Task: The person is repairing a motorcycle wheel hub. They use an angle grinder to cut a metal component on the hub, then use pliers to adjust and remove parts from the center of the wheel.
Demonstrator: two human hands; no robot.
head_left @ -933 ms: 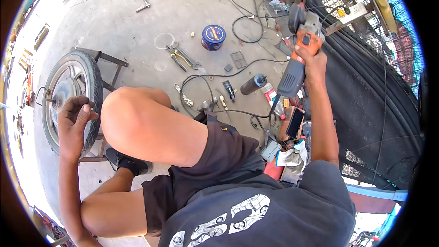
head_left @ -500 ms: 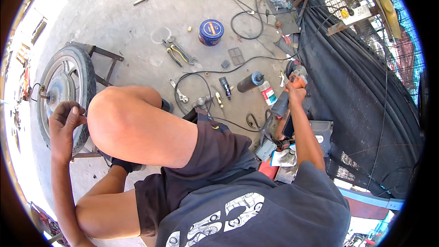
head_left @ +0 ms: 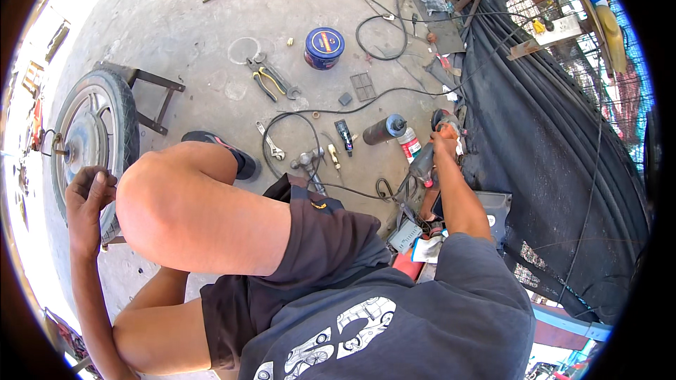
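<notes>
My right hand (head_left: 445,142) is wrapped round an angle grinder (head_left: 423,163), a grey tool with an orange head, low beside the black sheeting. A white bottle with a red label (head_left: 408,142) stands close to it, partly covered by the grinder's body. On the other side, my left hand (head_left: 90,193) is closed, its thumb against the curled fingers, in front of the spoked wheel with its black tyre (head_left: 129,119). Whatever those fingers may hold is too small or hidden to make out. My bent knee is right beside this hand.
On the concrete floor lie pliers (head_left: 265,86), an adjustable wrench (head_left: 270,142), a hammer (head_left: 308,162) and a black tube (head_left: 343,136). A blue tub (head_left: 324,49) and a dark cylinder (head_left: 384,129) are farther in. A black cable (head_left: 366,105) loops among them. Black sheeting (head_left: 542,141) hangs along the right.
My right hand and the grinder have shifted slightly left and down, covering more of the white bottle. My knee has moved left, and more of my dark shoe shows. The left hand stays closed.
</notes>
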